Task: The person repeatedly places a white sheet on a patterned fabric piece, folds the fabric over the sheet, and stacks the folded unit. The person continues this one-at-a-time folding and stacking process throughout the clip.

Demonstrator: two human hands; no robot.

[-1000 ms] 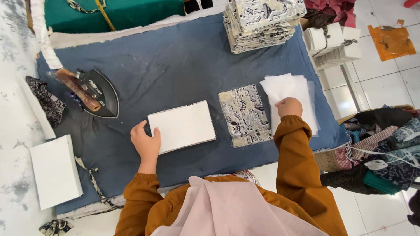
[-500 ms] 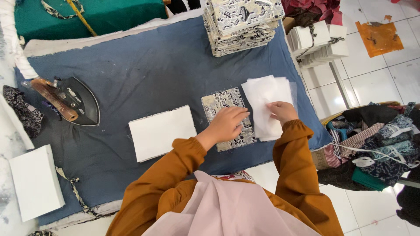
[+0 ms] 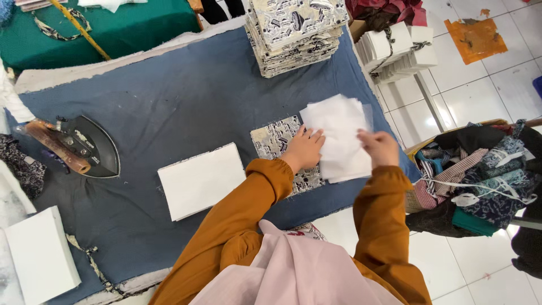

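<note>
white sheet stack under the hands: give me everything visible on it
The white sheet stack is a loose pile of thin, slightly translucent white sheets, paper or interfacing by the look, edges fanned and unaligned. It lies flat on the blue-grey cloth near the table's right edge, its left edge overlapping the patterned fabric piece. The left hand presses its left edge; the right hand grips its right side, apparently lifting the top sheet.

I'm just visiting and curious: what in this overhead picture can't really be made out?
- Patterned fabric piece: its near part is covered by the left hand and sleeve.
- White sheets: whether the right hand pinches one or several is hidden by its back.
- White block: cut off by the left frame edge.
- Iron: dial details are too small.
</note>
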